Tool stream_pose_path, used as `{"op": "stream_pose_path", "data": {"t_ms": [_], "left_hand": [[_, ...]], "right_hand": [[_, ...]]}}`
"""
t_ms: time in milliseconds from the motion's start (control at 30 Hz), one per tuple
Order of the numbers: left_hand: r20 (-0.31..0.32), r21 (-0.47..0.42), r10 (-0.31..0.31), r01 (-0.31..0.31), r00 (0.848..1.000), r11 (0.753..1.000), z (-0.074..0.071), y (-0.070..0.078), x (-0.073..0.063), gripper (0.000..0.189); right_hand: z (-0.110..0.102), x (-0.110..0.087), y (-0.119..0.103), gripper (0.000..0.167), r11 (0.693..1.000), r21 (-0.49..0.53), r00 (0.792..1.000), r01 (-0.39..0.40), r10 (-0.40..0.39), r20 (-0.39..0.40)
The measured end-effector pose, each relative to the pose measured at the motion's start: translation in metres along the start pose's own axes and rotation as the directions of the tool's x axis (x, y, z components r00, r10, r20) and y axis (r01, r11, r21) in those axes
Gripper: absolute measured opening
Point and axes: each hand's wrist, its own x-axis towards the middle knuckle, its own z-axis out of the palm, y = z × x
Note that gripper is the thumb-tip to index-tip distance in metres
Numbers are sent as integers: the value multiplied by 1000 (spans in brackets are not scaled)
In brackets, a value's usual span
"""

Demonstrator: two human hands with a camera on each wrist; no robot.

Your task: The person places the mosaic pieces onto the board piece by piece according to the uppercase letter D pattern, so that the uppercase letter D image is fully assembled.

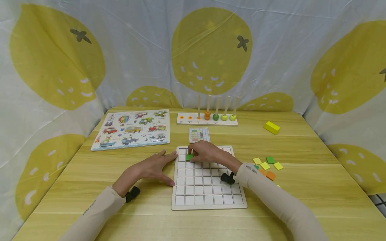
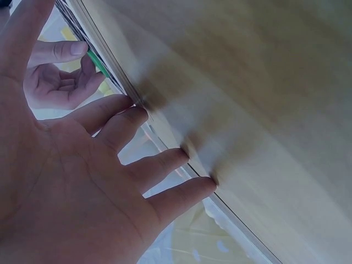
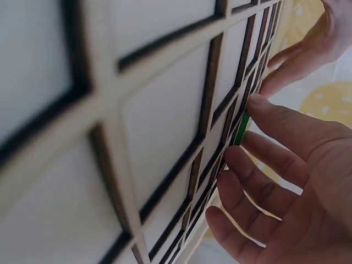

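A white grid board [image 1: 189, 181] with wooden dividers lies before me. My right hand [image 1: 206, 152] reaches over its upper part and pinches a green square tile [image 1: 189, 157] between thumb and index finger. In the right wrist view the green tile [image 3: 242, 129] shows between those fingertips, right at the board's surface. At the board's left edge rests my left hand [image 1: 152, 167], its fingers spread and the thumb lower along the edge. The left wrist view shows the left hand's [image 2: 82, 165] palm, with nothing held in it.
Loose yellow, green and orange tiles [image 1: 265, 166] lie right of the board. Behind it are a small pattern card [image 1: 199, 134] and a peg stand [image 1: 187, 122] with beads. A vehicle puzzle [image 1: 132, 130] sits at the back left, a yellow block [image 1: 272, 127] at the back right.
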Motion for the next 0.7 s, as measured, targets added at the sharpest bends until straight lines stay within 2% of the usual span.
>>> {"op": "stream_pose_path", "data": {"t_ms": [167,467,700], "left_hand": [[3,2,-6,6,1000,1000,0,0,0,106],[3,6,-6,6,1000,1000,-1,1,-1,106],[-1,10,4,-3,1000,1000,-1,1,-1,106]], "right_hand": [[0,-1,1,25,1000,22,1000,9,-9,-4],[-1,-7,11,26,993,91,996,79,-75,-50],[-12,-31,26,28,983,155,988,98,-77,-136]]}}
